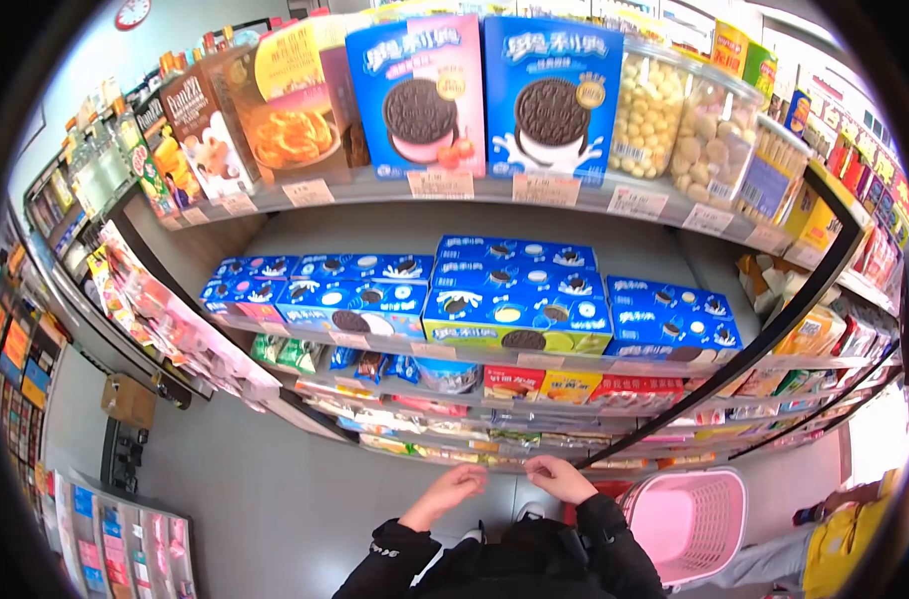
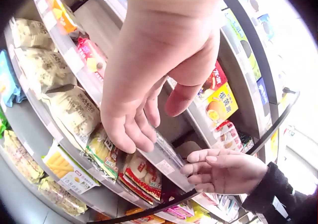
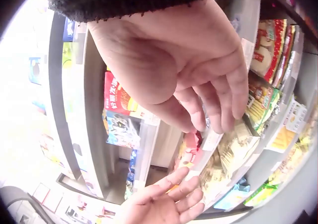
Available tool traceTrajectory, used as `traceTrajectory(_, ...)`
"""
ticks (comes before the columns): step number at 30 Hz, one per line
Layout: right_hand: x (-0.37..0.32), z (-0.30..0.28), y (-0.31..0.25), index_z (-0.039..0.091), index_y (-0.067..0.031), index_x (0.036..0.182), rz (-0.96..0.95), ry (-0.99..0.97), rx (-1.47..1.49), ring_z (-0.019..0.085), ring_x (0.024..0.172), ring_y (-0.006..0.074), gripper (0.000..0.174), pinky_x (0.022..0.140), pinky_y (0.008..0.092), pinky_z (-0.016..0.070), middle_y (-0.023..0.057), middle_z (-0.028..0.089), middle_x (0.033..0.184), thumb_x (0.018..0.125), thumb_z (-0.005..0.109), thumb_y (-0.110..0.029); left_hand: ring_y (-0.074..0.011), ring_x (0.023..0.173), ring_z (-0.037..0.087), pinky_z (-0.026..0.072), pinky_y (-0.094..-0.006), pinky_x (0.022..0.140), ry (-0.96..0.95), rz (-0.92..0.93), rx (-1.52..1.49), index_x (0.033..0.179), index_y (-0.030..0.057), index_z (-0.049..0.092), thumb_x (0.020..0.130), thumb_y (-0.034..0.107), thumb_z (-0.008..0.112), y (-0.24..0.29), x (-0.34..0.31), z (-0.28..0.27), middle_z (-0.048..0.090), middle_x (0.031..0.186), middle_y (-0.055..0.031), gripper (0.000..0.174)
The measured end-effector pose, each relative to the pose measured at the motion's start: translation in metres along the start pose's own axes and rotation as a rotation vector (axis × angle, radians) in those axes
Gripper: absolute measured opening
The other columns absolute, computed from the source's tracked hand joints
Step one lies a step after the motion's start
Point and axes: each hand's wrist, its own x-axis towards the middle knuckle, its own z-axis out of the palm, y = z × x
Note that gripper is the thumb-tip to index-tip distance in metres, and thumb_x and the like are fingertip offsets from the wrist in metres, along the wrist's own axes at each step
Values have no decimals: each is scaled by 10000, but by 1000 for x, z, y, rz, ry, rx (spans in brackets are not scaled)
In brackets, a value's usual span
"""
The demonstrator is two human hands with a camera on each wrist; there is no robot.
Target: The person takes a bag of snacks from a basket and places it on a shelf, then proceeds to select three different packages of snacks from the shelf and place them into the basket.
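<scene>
In the head view my left hand (image 1: pixel 448 492) and right hand (image 1: pixel 562 479) hover low in front of the shelf unit, a small gap apart, each with loosely bent fingers and nothing held. From the left wrist view, the left hand (image 2: pixel 159 70) hangs fingers down, with snack bags beyond it. The right wrist view has the right hand (image 3: pixel 184 70) equally relaxed near the shelf edges. Ahead on the middle shelf lie blue Oreo cartons (image 1: pixel 519 304), some stacked. Above them stand a pink-and-blue Oreo box (image 1: pixel 416 95) and a blue one (image 1: pixel 552 100).
A pink plastic basket (image 1: pixel 726 519) is beside my right side, near a person in yellow (image 1: pixel 839 549). Clear jars (image 1: pixel 646 105) of round snacks fill the top shelf's right. A low rack (image 1: pixel 125 534) and a cardboard box (image 1: pixel 128 401) are at left. Grey floor (image 1: pixel 265 469) lies between.
</scene>
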Motion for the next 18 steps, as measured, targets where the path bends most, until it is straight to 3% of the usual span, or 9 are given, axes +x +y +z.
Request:
traceTrajectory(4,6,-24,-12,495,14,983,-110,-56,-38,521,818,119,258,725,249,421,71,553,888,784,535,-145,-142,828,517,412,-259,734,-7,90,-60,1108,24,419,800,133,473,12,6,9,529,969,-85,331)
traceTrajectory(10,3,-63,0,497,-7,1011,-97,-56,-51,514,833,112,274,730,248,417,64,551,939,788,537,-162,-132,812,520,418,-249,725,-59,159,1,1108,24,423,810,154,477,28,24,25,528,974,-76,330)
traceTrajectory(12,0,-74,12,503,-18,1002,-66,-81,90,496,862,100,265,751,238,400,51,546,945,791,537,-173,-119,804,519,419,-245,719,-31,119,-5,1112,32,425,810,153,471,30,30,33,532,956,-60,329)
traceTrajectory(16,-13,-95,28,505,-24,995,-75,-24,101,497,848,95,269,736,228,398,30,543,903,789,546,-192,-97,793,518,417,-224,682,-61,92,47,1110,43,429,806,140,454,29,49,45,541,924,-41,320)
traceTrajectory(18,-17,-105,37,507,-19,997,10,-46,79,503,839,91,278,736,230,401,30,550,897,786,550,-194,-92,785,520,415,-210,660,-68,60,38,1111,46,428,804,148,458,36,58,52,542,920,-38,325)
